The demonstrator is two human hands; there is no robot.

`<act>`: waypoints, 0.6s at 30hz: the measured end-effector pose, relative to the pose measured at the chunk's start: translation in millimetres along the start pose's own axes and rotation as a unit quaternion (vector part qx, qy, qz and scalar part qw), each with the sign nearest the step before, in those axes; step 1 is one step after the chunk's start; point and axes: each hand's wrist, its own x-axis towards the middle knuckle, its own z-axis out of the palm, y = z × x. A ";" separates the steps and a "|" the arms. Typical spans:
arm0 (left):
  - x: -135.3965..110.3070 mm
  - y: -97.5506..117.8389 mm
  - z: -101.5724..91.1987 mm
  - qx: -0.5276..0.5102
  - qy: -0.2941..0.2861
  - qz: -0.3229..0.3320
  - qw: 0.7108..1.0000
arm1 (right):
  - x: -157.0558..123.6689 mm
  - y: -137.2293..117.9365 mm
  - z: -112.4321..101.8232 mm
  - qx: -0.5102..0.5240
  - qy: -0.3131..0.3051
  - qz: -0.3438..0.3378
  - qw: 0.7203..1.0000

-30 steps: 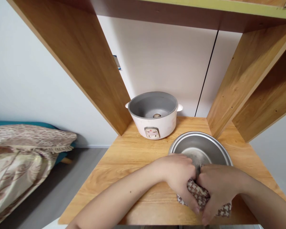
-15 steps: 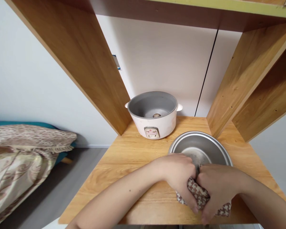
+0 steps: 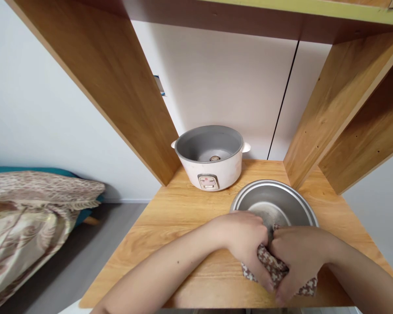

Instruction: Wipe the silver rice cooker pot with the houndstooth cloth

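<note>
On the wooden shelf (image 3: 183, 209), near the rice cooker (image 3: 210, 158), the left hand (image 3: 249, 242) and right hand (image 3: 303, 257) squeezed a checked cloth (image 3: 275, 272) by the metal bowl (image 3: 275, 203), probably wringing it; wiping likely needed looser fingers.

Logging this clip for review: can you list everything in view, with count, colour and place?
cloth: one, brown and white patterned, at the near table edge, gripped by both hands
metal pot: one, silver, on the table behind the hands
rice cooker base: one, white with grey inside, no lid, at the back of the table
table: one, light wood
shelf panels: light wood, left, right and above
blanket: one, beige patterned, lower left
left hand: one, closed on the cloth
right hand: one, closed on the cloth
</note>
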 end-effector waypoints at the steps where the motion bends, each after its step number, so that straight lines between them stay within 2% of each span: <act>1: 0.0 -0.1 -0.2 -0.003 0.001 0.000 1.000 | -0.2 0.1 -0.1 0.003 0.004 -0.003 1.000; 18: -0.3 0.0 -1.3 -0.020 0.010 0.006 1.000 | -0.4 1.4 2.3 0.010 0.021 0.006 1.000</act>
